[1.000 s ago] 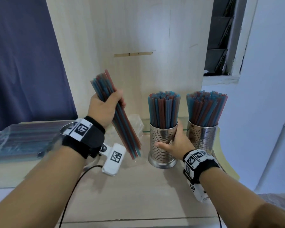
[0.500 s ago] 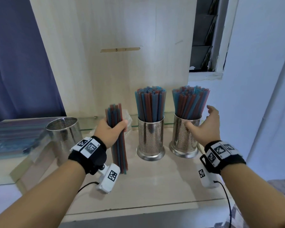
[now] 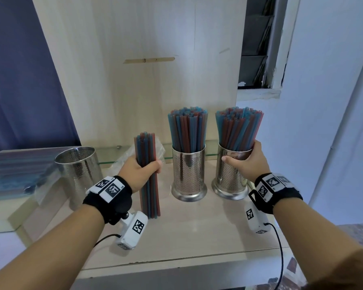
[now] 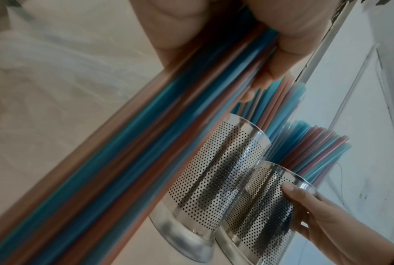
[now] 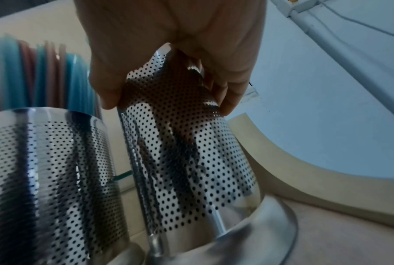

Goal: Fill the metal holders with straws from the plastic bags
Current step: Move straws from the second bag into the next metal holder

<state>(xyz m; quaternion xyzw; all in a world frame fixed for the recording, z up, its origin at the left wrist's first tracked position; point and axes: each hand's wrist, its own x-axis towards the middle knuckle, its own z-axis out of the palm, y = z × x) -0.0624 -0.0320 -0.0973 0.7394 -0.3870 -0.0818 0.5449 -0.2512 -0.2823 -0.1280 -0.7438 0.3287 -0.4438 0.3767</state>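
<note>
My left hand [image 3: 142, 171] grips an upright bundle of red and blue straws [image 3: 148, 143], its lower ends standing on the wooden shelf [image 3: 187, 237]. The same bundle [image 4: 128, 139] fills the left wrist view. Two perforated metal holders stand packed with straws: the middle holder [image 3: 188, 174] and the right holder [image 3: 231, 181]. My right hand [image 3: 246, 162] wraps around the right holder's rim [image 5: 180, 100], thumb in front. An empty metal holder [image 3: 79, 170] stands at the left.
A plastic bag of straws [image 3: 11, 174] lies on a glass ledge at the far left. A crumpled clear bag [image 3: 157, 151] sits behind the bundle. A wooden panel [image 3: 155, 59] backs the shelf, and a white wall is at the right.
My left hand lowered the tilted bundle and stood it upright on the shelf. My right hand left the middle holder and took hold of the right one.
</note>
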